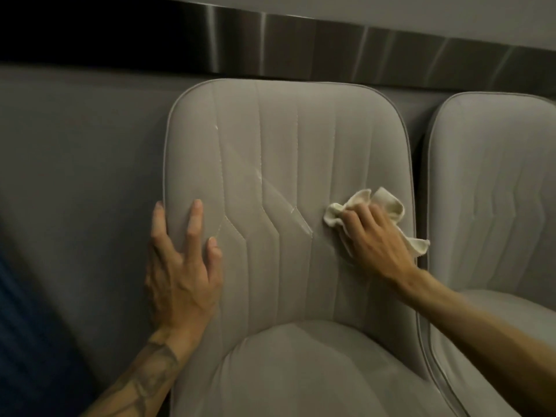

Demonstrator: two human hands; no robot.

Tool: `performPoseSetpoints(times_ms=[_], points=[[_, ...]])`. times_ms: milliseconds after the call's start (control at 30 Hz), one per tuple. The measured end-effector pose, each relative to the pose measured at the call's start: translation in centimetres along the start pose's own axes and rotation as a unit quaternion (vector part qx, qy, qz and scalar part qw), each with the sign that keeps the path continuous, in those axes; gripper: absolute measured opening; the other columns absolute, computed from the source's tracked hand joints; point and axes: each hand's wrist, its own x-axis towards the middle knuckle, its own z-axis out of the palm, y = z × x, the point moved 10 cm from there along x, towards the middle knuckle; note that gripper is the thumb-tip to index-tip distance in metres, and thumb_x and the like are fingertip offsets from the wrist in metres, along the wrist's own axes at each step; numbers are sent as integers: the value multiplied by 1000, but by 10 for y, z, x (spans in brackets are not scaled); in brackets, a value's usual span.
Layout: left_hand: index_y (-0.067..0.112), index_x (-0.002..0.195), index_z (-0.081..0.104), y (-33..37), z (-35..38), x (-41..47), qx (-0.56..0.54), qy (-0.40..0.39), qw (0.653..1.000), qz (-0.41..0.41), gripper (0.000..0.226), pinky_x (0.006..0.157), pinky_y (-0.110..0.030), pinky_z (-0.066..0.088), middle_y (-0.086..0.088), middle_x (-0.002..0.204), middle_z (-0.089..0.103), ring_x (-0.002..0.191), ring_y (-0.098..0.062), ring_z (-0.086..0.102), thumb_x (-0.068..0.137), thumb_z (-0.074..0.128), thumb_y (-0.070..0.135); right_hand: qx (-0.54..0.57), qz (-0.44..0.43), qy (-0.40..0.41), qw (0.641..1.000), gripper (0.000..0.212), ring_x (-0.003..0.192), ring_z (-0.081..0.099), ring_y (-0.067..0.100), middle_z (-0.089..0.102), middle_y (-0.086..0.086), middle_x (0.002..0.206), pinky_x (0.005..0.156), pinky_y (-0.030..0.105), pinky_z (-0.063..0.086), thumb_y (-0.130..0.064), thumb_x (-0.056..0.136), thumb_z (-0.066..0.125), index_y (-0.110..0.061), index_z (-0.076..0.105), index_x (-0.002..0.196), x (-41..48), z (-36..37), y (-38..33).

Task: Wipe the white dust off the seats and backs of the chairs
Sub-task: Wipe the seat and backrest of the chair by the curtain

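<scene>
A grey upholstered chair fills the middle of the view, its stitched back (285,164) upright and its seat (301,371) below. Streaks of white dust (298,218) run diagonally across the back, from upper left down to the centre. My right hand (376,239) grips a crumpled cream cloth (382,203) and presses it against the back's lower right part, just right of the dust streak. My left hand (180,266) rests with spread fingers on the back's left edge, one finger wrapped round the side.
A second grey chair (493,188) stands close on the right, almost touching the first. Behind both runs a grey wall panel (75,176) topped by a brushed metal strip (301,43). Something dark blue (21,341) sits at the lower left.
</scene>
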Motion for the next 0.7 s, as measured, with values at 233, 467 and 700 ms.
performPoseSetpoints(times_ms=[233,467,700], points=[[33,163,28,1,2,0,3,-3,1000,2,59,77,-62,56,-20,165,21,127,-47,46,106,40,41,7,140,136,981,25,98,45,32,48,17,117,86,43,35,-31,108,35,-10,46,114,107,-48,75],[31,162,31,4,1,0,5,-1,1000,8,57,76,-62,54,-21,164,24,126,-45,45,107,42,39,-5,-4,-38,999,30,94,46,30,51,16,115,83,46,44,-25,100,57,-5,52,123,-11,16,-2],[31,163,29,2,1,0,4,3,1000,10,58,79,-61,54,-21,164,23,126,-44,45,107,41,39,-24,100,82,991,18,91,39,28,43,13,108,76,38,30,-24,103,50,-8,45,110,62,-31,54]])
